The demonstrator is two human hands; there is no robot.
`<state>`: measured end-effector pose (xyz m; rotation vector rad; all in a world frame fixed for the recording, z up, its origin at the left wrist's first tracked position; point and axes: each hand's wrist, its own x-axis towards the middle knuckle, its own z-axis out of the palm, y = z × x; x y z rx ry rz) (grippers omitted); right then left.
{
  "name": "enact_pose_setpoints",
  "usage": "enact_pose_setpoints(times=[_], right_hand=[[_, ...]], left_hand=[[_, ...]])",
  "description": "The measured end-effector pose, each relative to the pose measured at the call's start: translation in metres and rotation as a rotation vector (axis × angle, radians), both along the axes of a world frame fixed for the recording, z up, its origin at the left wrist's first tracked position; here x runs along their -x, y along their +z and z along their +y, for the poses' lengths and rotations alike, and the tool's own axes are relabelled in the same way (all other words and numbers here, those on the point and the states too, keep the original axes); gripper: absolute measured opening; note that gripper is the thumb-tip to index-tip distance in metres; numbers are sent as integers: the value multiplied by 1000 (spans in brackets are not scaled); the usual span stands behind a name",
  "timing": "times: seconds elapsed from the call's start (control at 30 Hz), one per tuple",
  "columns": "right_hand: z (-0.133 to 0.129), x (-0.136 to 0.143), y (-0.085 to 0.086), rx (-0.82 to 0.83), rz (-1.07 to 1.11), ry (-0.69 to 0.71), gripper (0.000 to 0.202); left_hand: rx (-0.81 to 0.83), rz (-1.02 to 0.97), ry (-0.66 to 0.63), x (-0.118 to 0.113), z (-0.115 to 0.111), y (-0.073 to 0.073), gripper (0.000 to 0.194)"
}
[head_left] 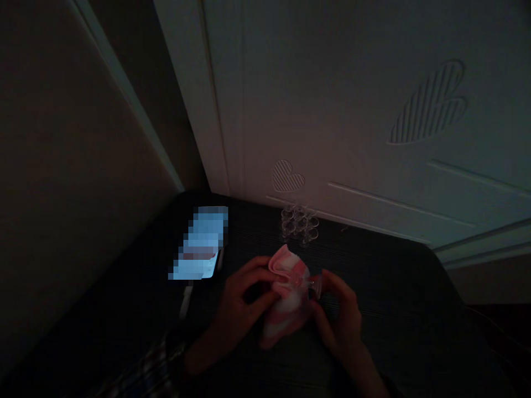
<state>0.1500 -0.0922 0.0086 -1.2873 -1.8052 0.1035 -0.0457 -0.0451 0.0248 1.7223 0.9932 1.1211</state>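
A pink and white cloth (290,298) is bunched up in front of me over the dark table. My left hand (244,296) is closed on its left side, with thumb and fingers pinching the folds. My right hand (338,309) grips a small clear glass (317,284) by its outer end between thumb and fingers. The inner end of this glass meets the cloth and is partly covered by it. Behind the cloth, several small clear glasses (299,224) stand close together. Dim light hides the finer detail of the glass.
A lit phone (203,243), its screen pixelated, leans at the left, with a white cable (186,301) before it. The dark wood-grain table (394,276) ends at a white panel (332,110) with heart reliefs. Another wall (83,166) borders the left side.
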Motion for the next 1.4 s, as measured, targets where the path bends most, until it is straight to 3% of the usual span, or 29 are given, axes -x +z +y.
enact_pose_setpoints(times=[0.73,0.97,1.13,1.4], right_hand=[[2,-2,6,144,-61,-45,22],[2,0,-2,113,-37,-63,43],[4,1,-3,112,-27,-16,36],[3,1,2,164,-64,-56,32]], left_hand=[[187,-74,-32,-2,3,-6,11],[225,-117,-26,-4,4,-3,11],[245,-150,-33,-5,5,-3,10],[250,-131,-49,-4,5,-3,10]])
